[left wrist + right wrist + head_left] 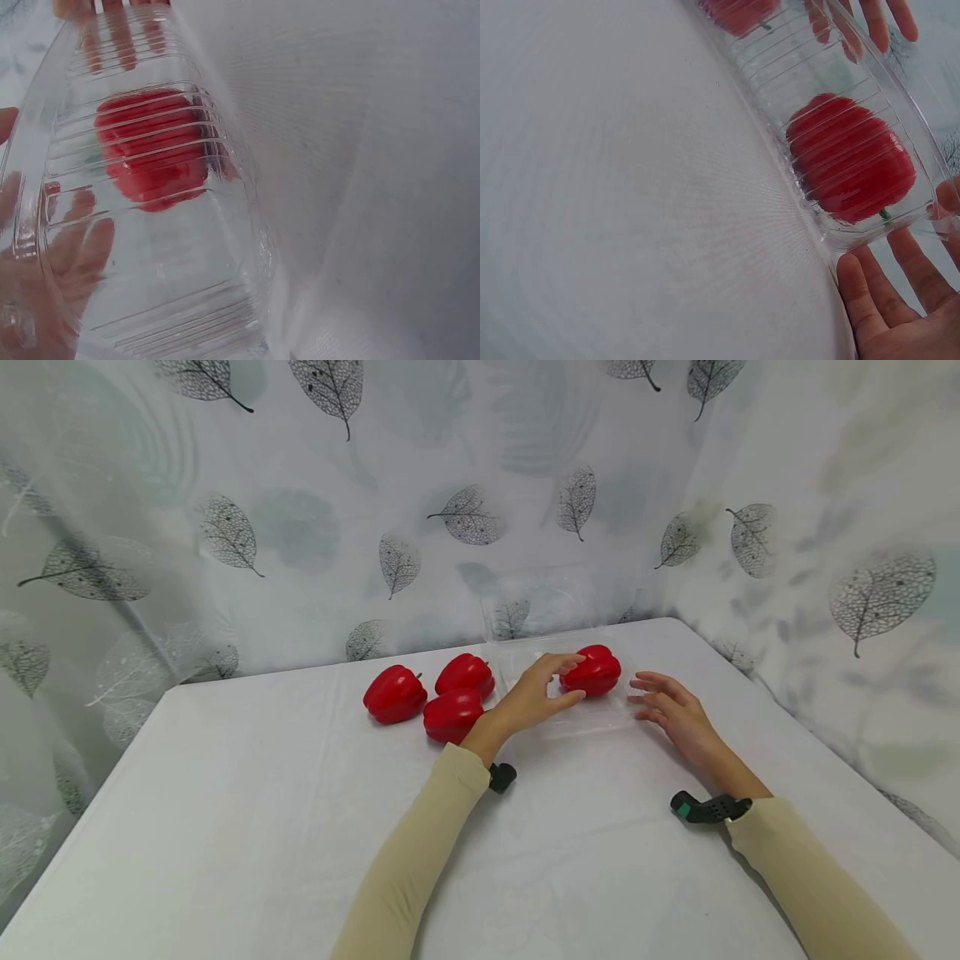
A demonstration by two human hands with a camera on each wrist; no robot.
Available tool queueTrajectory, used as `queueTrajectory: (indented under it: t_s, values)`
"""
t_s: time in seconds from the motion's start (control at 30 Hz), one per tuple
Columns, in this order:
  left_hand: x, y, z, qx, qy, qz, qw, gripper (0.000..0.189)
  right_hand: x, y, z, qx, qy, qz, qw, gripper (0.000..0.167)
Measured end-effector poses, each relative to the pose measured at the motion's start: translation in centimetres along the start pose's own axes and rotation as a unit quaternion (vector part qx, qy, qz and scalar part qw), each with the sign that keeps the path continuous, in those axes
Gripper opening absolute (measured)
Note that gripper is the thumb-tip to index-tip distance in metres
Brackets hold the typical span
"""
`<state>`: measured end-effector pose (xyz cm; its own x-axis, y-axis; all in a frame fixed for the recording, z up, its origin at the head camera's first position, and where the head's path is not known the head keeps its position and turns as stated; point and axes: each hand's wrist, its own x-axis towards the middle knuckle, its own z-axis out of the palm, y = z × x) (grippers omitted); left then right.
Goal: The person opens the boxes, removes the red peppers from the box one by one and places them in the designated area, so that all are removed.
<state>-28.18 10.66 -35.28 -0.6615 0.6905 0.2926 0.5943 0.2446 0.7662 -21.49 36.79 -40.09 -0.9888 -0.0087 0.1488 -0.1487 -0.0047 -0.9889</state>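
A red bell pepper point(592, 671) lies inside a clear plastic box point(585, 720), whose lid point(543, 602) stands raised at the back. My left hand point(528, 695) is at the box's left side, thumb and fingers spread apart towards the pepper. In the left wrist view, a gap shows between those fingers and the pepper point(154, 150). My right hand point(675, 712) is at the box's right end, fingers loosely extended. The right wrist view has its fingers point(919, 270) by the end wall, near the pepper's green stem; firm contact cannot be told.
Left of the box lie three more red bell peppers: one at the left point(395, 694), one behind point(465, 676) and one in front point(453, 716), close to my left wrist. A white cloth covers the table point(247, 810). Leaf-patterned curtains point(300, 535) hang behind it.
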Motion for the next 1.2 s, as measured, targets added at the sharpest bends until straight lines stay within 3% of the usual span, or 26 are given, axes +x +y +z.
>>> queueTrajectory:
  t_s: [0.77, 1.2]
  values:
    - [1.7, -0.4, 0.5, 0.039, -0.003, -0.075, 0.9964, 0.058, 0.1, 0.2, -0.2, 0.003, 0.002, -0.001, 1.0, 0.033]
    - [2.9, -0.8, 0.9, 0.038, 0.003, -0.085, 0.9957, 0.055, 0.0, 0.3, -0.2, -0.01, 0.007, 0.002, 0.9999, 0.036]
